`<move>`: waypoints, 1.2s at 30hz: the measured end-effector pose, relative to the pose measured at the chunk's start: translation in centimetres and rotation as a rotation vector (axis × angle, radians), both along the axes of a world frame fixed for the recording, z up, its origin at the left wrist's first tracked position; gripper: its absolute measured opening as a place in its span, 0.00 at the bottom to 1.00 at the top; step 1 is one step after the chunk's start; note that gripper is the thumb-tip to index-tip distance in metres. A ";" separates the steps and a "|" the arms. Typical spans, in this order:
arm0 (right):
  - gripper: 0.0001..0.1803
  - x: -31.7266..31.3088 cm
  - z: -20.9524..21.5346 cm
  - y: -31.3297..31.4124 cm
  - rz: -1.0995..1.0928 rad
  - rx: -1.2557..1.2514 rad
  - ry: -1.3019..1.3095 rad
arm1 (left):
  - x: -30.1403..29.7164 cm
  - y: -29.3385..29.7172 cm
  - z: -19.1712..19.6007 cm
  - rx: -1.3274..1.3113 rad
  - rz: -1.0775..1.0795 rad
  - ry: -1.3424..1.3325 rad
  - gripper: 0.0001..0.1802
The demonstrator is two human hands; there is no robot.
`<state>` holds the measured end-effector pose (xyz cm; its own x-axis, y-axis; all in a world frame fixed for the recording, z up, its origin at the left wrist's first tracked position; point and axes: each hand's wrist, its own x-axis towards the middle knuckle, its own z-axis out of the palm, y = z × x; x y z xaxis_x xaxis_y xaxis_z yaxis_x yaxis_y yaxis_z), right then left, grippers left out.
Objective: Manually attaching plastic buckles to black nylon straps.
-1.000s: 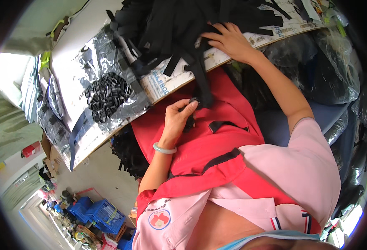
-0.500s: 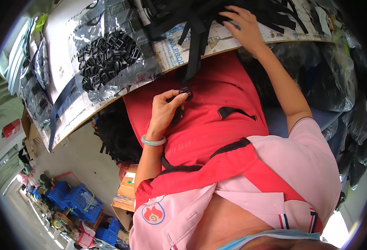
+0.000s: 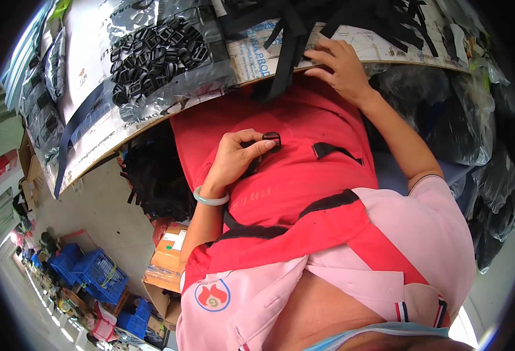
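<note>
Over the red apron [image 3: 304,181], my left hand [image 3: 234,159] pinches a small black plastic strap buckle [image 3: 273,141] between thumb and forefinger. Something dark shows under its curled fingers, too hidden to name. My right hand [image 3: 344,73] is at the table's front edge, fingers bent and apart, with nothing visible between them. Just left of its fingertips, a black webbing strap [image 3: 285,64] hangs over the edge. More black webbing straps [image 3: 380,23] lie in a loose pile beyond that hand.
On the table [image 3: 88,137] at the left, a heap of black buckles [image 3: 155,58] lies on a clear plastic bag. One dark strap [image 3: 73,134] drapes over the left edge. Plastic-wrapped bundles [image 3: 445,117] stand at right. Below left are a cardboard box [image 3: 167,257] and blue crates [image 3: 102,275].
My right hand has drawn back from the strap pile toward the table's front edge. My left hand has shifted slightly, turning the buckle so its open frame shows.
</note>
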<state>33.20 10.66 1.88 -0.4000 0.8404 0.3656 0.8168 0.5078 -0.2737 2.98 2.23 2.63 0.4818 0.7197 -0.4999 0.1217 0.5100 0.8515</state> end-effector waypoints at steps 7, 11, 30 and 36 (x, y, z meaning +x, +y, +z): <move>0.03 5.3 1.4 2.3 -0.432 -0.054 0.957 | -0.5 -0.4 0.5 -0.024 0.052 0.006 0.12; 0.11 -3.4 5.2 5.5 -0.132 -0.208 1.319 | 0.7 0.4 0.1 -0.076 0.022 -0.001 0.13; 0.09 -15.3 3.5 -3.4 0.245 -1.104 0.560 | -2.5 -2.3 0.2 0.117 0.405 -0.088 0.09; 0.05 -11.7 2.6 -4.7 0.363 -0.602 0.535 | -2.1 -2.3 -0.4 -0.084 0.334 -0.190 0.08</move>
